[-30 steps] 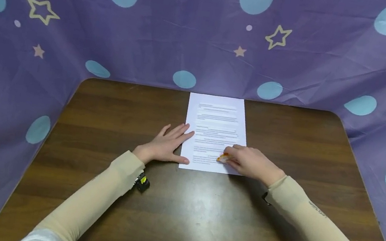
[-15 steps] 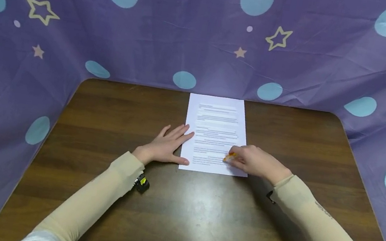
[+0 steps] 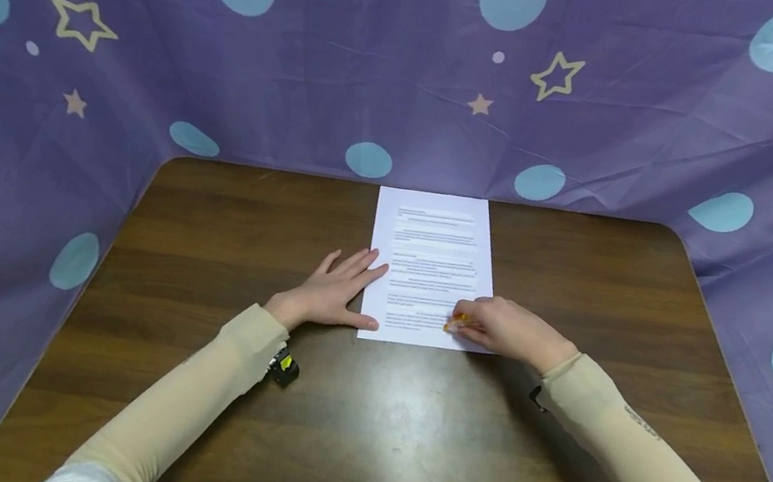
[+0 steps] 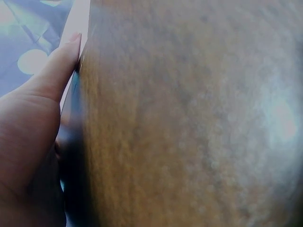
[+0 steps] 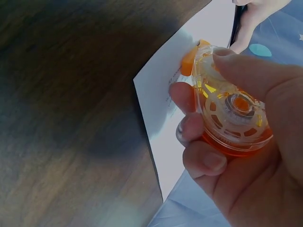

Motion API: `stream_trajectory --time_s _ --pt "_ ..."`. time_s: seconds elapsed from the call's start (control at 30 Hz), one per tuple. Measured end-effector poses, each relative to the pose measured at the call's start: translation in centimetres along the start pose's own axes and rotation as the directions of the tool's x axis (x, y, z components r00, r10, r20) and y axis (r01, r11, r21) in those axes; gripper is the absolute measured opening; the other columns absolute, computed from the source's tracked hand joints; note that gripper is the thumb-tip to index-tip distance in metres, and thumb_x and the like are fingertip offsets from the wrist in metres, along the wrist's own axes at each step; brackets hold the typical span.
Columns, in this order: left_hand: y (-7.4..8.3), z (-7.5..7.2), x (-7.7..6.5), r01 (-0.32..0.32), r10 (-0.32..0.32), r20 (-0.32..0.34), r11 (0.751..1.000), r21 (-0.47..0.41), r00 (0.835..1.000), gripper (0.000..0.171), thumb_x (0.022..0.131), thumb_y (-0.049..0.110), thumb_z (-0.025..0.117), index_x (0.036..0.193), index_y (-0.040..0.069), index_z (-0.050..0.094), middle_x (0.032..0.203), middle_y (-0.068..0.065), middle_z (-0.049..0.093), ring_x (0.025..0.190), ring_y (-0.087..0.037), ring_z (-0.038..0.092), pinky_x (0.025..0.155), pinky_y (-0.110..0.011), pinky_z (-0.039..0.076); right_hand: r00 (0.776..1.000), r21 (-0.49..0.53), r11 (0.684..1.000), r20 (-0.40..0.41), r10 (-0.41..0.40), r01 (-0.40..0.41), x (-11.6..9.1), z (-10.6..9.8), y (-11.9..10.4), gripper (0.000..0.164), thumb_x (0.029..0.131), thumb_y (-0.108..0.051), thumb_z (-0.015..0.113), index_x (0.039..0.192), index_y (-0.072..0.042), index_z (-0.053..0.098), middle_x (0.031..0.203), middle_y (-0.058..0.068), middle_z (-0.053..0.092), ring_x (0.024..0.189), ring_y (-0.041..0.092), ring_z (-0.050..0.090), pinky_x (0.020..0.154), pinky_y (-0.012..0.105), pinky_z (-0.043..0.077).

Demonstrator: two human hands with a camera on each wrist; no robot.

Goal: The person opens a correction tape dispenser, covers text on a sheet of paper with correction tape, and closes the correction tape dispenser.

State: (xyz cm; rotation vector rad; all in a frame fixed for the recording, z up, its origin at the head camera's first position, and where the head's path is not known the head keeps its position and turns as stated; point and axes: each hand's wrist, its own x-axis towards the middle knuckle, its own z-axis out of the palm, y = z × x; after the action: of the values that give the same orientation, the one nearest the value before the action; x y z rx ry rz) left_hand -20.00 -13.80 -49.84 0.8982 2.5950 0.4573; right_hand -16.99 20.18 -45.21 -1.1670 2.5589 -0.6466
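A white sheet of printed paper [image 3: 385, 220] lies at the far middle of the table, with pale blank bands between its lines of text. My left hand [image 3: 334, 292] rests spread at the sheet's left edge, fingertips and thumb on the margin. In the left wrist view the thumb [image 4: 52, 73] reaches onto the paper. Over the lower right part of the page, my right hand [image 3: 511, 328] grips an orange and clear correction tape [image 3: 456, 323]. The right wrist view shows the correction tape [image 5: 232, 111] between thumb and curled fingers, its orange tip [image 5: 190, 60] pointing toward the text.
The brown wooden table [image 3: 248, 206] has rounded far corners. A purple curtain [image 3: 325, 54] with stars and blue spots hangs behind it and along both sides. A small black device [image 3: 285, 366] is strapped at the left wrist.
My right hand moved right across the lower lines with the correction tape, then slightly back left and toward me. The left hand and the sheet have stayed in place.
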Motion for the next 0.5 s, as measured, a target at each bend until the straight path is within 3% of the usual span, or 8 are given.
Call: stream_trajectory --time_s 0.27,0.5 --pt "-0.21 0.13 0.11 -0.012 0.012 -0.014 1.000 -0.006 1.000 0.106 0.091 0.067 0.068 0.169 0.015 0.017 0.175 -0.012 0.001 0.162 -0.028 -0.001 0.125 -0.059 -0.007 0.999 -0.129 0.992 -0.053 -0.006 -0.001 -0.19 0.23 -0.46 0.007 0.094 -0.007 0.076 0.096 -0.013 0.072 0.081 -0.003 0.065 0.067 0.011 0.059 0.062 0.035 0.052" --pt "-0.38 0.21 0.04 -0.003 0.003 -0.003 1.000 -0.012 1.000 0.106 0.091 0.070 0.066 0.169 0.018 0.016 0.176 -0.010 0.000 0.162 -0.026 -0.002 0.125 -0.058 -0.008 0.999 -0.178 0.984 -0.032 0.025 -0.031 -0.35 0.05 -0.67 0.010 0.092 -0.006 0.076 0.091 -0.014 0.070 0.076 -0.002 0.061 0.063 0.013 0.056 0.058 0.035 0.050"
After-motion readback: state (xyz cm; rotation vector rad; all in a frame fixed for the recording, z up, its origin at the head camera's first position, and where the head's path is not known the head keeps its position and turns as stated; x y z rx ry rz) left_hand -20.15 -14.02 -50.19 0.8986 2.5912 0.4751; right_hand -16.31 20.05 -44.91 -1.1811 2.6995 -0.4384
